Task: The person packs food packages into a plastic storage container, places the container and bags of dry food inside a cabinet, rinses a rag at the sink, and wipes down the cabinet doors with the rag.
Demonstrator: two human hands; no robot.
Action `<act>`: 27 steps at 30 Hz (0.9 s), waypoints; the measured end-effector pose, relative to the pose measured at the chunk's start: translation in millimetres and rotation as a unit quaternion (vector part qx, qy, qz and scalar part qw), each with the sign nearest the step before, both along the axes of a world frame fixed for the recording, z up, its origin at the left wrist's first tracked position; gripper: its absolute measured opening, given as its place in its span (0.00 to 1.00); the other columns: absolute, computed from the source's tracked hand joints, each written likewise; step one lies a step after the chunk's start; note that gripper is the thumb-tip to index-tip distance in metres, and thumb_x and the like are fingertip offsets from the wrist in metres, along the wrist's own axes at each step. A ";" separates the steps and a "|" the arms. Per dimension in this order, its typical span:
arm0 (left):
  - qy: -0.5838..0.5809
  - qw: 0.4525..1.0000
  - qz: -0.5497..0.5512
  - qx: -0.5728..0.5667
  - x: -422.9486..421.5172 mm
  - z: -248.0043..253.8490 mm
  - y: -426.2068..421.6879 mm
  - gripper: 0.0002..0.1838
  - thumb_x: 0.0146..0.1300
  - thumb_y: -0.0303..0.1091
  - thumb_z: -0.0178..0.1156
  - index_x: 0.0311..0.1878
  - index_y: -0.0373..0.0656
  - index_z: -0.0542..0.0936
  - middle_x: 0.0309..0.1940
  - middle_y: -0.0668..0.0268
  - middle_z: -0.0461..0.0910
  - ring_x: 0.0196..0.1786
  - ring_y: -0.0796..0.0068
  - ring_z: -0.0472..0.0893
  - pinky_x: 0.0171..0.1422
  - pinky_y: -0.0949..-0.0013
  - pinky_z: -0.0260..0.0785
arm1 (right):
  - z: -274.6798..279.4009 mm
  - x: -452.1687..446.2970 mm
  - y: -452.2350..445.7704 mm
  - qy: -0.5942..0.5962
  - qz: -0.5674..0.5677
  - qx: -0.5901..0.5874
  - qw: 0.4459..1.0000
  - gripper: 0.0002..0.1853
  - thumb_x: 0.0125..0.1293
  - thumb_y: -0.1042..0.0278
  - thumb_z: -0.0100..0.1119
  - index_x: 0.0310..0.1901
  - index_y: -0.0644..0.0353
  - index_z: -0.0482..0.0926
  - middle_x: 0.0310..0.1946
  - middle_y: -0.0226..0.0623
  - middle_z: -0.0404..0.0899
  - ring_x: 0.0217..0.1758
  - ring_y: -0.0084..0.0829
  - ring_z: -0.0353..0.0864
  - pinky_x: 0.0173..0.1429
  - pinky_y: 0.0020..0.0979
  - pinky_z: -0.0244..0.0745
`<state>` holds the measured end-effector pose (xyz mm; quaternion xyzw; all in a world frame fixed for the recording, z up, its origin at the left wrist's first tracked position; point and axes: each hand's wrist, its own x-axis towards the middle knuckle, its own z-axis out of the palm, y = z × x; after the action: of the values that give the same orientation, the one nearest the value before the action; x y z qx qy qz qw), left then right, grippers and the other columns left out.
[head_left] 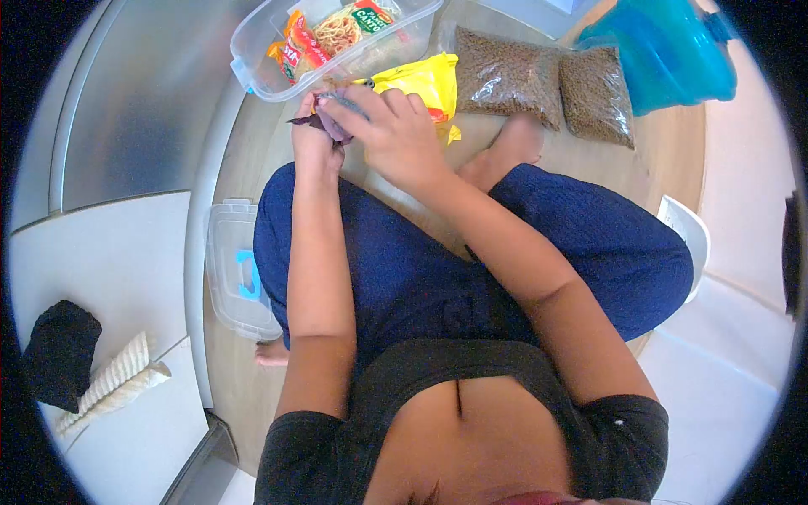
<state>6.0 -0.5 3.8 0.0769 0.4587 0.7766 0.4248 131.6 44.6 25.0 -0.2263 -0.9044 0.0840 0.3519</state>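
Note:
Both my hands meet over the floor, just in front of a clear plastic bin. My left hand is closed around a dark purple, crumpled piece that looks like thin wrapper or cloth; its exact kind is unclear. From the right, my right hand reaches across, its fingers closed on the same piece, which they partly cover. Right behind my right hand lies a yellow packet. The clear bin holds an orange-red noodle packet and a pancit canton packet with green and red print.
Two clear bags of brown pellets lie beyond my foot, near a teal translucent container. A clear lid with a blue clip rests by my left knee. Black cloth and cream cloth hang at the far left.

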 end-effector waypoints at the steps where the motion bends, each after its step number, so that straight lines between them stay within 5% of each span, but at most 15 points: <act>1: 0.028 1.000 -0.001 -0.014 -5.3 -5.8 -1.6 0.03 0.63 0.29 0.53 0.38 0.42 0.73 0.36 0.64 0.78 0.36 0.74 0.78 0.39 0.71 0.73 | -4.3 -4.0 -3.1 0.001 -0.021 0.039 0.999 0.21 0.49 0.67 0.55 0.48 0.40 0.78 0.47 0.24 0.74 0.38 0.29 0.72 0.41 0.31 0.69; 4: 0.032 0.999 -0.025 -0.023 -8.7 -10.9 -2.5 0.02 0.64 0.28 0.52 0.38 0.42 0.73 0.35 0.66 0.77 0.35 0.75 0.78 0.40 0.71 0.73 | -19.3 10.1 18.8 -0.028 -0.034 0.078 0.996 0.23 0.48 0.67 0.55 0.49 0.39 0.78 0.46 0.24 0.75 0.37 0.28 0.72 0.38 0.31 0.67; 5: 0.053 0.998 -0.021 -0.026 -7.7 -11.3 0.5 0.03 0.64 0.29 0.52 0.38 0.42 0.73 0.35 0.66 0.77 0.35 0.75 0.78 0.41 0.71 0.72 | -26.1 18.4 32.6 0.009 -0.032 0.106 0.994 0.15 0.53 0.63 0.52 0.44 0.43 0.78 0.43 0.24 0.75 0.34 0.30 0.71 0.36 0.35 0.66; 10: 0.083 0.995 -0.014 -0.055 0.0 -7.6 7.2 0.04 0.65 0.32 0.53 0.37 0.42 0.72 0.33 0.67 0.77 0.36 0.77 0.77 0.43 0.72 0.71 | -21.4 69.3 86.9 0.018 -0.242 0.056 0.968 0.15 0.52 0.71 0.49 0.41 0.46 0.79 0.40 0.31 0.75 0.38 0.38 0.73 0.40 0.40 0.68; 13: 0.059 0.996 0.008 -0.061 8.1 -4.9 12.5 0.04 0.65 0.32 0.52 0.36 0.42 0.72 0.32 0.67 0.76 0.35 0.77 0.77 0.42 0.72 0.71 | -6.0 65.3 95.9 0.169 -0.321 -0.009 0.932 0.16 0.52 0.72 0.49 0.42 0.47 0.79 0.40 0.36 0.75 0.40 0.43 0.73 0.45 0.42 0.69; 17: 0.052 0.998 -0.003 -0.033 5.7 0.8 13.3 0.04 0.65 0.31 0.52 0.36 0.43 0.71 0.32 0.67 0.76 0.35 0.78 0.77 0.42 0.73 0.71 | 1.6 21.1 29.0 0.072 -0.014 0.009 0.997 0.15 0.53 0.68 0.51 0.43 0.46 0.80 0.42 0.34 0.74 0.43 0.39 0.73 0.44 0.37 0.71; 20: 0.068 0.994 -0.056 -0.061 -1.0 -6.2 5.8 0.04 0.66 0.32 0.51 0.37 0.43 0.71 0.33 0.67 0.76 0.36 0.78 0.76 0.42 0.73 0.71 | -17.6 7.5 7.0 -0.001 0.029 0.023 0.999 0.13 0.52 0.66 0.52 0.41 0.45 0.80 0.43 0.30 0.75 0.43 0.34 0.75 0.41 0.33 0.72; 23: 0.063 0.995 -0.032 -0.065 2.7 -3.9 5.7 0.04 0.66 0.32 0.51 0.38 0.43 0.71 0.34 0.68 0.75 0.38 0.77 0.77 0.45 0.72 0.71 | -25.8 22.5 42.6 0.029 -0.031 0.075 0.996 0.12 0.52 0.67 0.52 0.38 0.46 0.80 0.43 0.28 0.76 0.43 0.33 0.76 0.42 0.33 0.72; 27: 0.049 0.997 -0.024 -0.056 0.6 -5.5 7.2 0.03 0.66 0.31 0.51 0.38 0.43 0.71 0.35 0.68 0.75 0.39 0.77 0.76 0.48 0.71 0.71 | -37.8 65.8 112.1 0.096 -0.282 -0.105 0.949 0.15 0.52 0.75 0.51 0.41 0.53 0.81 0.41 0.41 0.74 0.45 0.43 0.74 0.50 0.39 0.70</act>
<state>6.6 6.7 -1.7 0.1025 0.5196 0.7348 0.4238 197.3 156.7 -12.8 -0.4985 -0.7518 0.0970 0.4205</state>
